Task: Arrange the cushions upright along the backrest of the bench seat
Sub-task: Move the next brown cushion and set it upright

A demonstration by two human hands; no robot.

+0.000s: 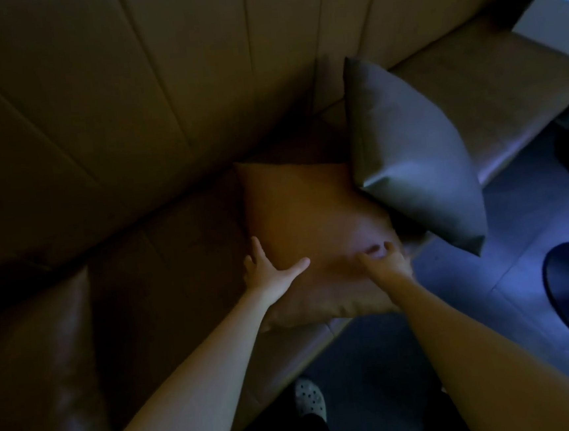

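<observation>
The light was dim. Three cushions showed — one tan, one grey, one dark brown. The tan cushion [311, 220] lay flat on the bench seat [186, 292], its far corner pointing toward the backrest [127, 91] and its near edge reaching past the seat's front edge. Both hands were on its near part. The left hand [267, 271] lay on the near left side with fingers spread, thumb stretched out across the top; whether it gripped the edge could not be told. The right hand [387, 261] sat at the near right corner, fingers curled into the fabric, seemingly pinching it.

The grey cushion [408, 156] stood on edge just right of the tan one, touching it, its top corner against the backrest and its lower corner hanging out past the seat over the floor [518, 229]. The brown cushion [42, 374] lay at far left on the seat, well apart from the other two.

One shoe [309, 400], pale with dark dots, showed below between the arms. Two dark round bases stood on the floor at right.
</observation>
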